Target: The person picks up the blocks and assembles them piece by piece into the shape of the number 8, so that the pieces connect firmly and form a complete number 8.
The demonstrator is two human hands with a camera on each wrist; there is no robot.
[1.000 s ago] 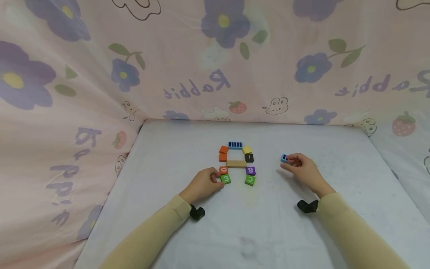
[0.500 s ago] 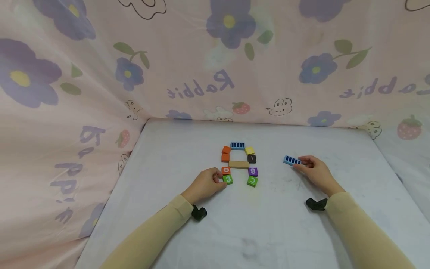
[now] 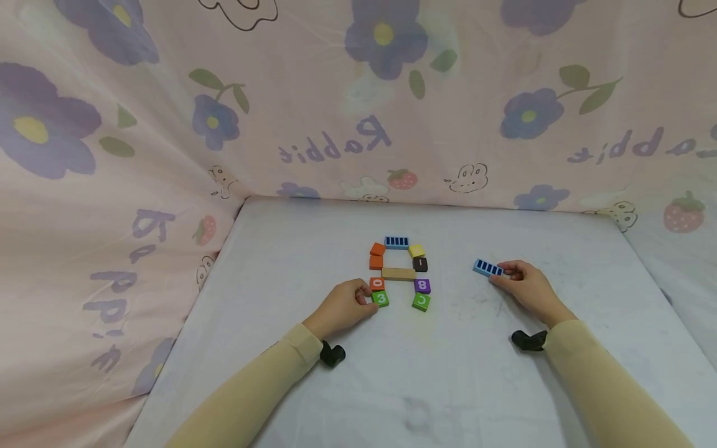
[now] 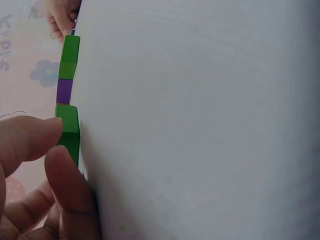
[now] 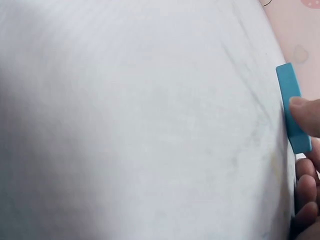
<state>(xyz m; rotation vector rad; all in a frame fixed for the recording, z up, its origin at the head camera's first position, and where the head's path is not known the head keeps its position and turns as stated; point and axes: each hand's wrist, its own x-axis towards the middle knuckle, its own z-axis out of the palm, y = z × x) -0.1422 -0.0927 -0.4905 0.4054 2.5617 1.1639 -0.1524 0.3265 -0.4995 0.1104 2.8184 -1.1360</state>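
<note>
In the head view my right hand [image 3: 529, 286] pinches one end of a light blue block [image 3: 488, 267] with dark bars on top, to the right of the other blocks. The right wrist view shows the thumb against the side of this blue block [image 5: 292, 107], down at the white surface. My left hand [image 3: 344, 306] has thumb and forefinger at the left side of a green block [image 3: 380, 298] marked 3, pinching it. Above that lies an orange block [image 3: 377, 284] marked 0. The left wrist view shows the fingertips close on the green block [image 4: 69, 125].
A purple block [image 3: 422, 286], another green block [image 3: 421, 302], a tan plank [image 3: 398, 274], a black block [image 3: 420, 264], a yellow block [image 3: 416, 251], orange blocks [image 3: 376, 262] and a barred blue block [image 3: 396, 242] form an outline on the white table [image 3: 448, 373]. Patterned cloth [image 3: 313, 93] rises behind.
My right hand has shifted slightly right and now holds the blue block by its end, with its barred top turned into view. The left hand stays at the green block.
</note>
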